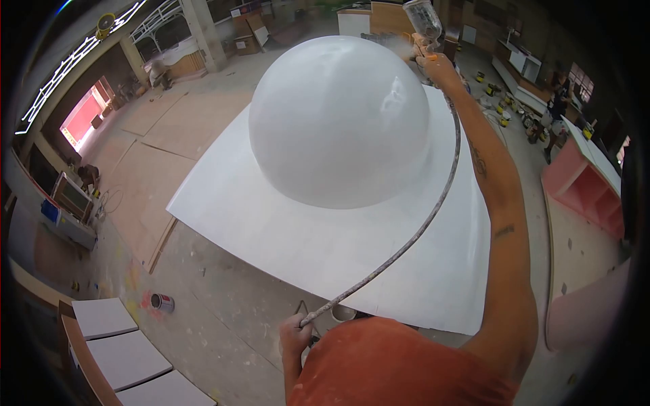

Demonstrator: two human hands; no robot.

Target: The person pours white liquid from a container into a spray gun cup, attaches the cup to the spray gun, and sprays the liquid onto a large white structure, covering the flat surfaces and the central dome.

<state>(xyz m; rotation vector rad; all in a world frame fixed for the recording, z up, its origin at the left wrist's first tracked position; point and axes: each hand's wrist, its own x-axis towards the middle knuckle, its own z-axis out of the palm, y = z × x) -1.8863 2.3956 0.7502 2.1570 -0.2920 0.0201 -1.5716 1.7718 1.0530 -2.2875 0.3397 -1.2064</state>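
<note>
Here — right hand (pixel 437 68) grips spray gun (pixel 424 21) beside white dome (pixel 338 122); left hand (pixel 296 336) clasps hose (pixel 407 248).

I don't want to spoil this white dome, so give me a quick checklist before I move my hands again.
1. Right hand gripping the spray gun: ok.
2. Left hand holding the hose: ok.
3. Hose clear of the dome: ok, it arcs past the dome's right side in this view.
4. Hose clear of the white panel: cannot tell; it passes over the panel in the picture, but any gap is unclear.
5. Far side of the dome evenly coated: cannot tell, hidden from this view.
6. Tin apart from the panel: ok, it is on the floor off to the left.
</note>
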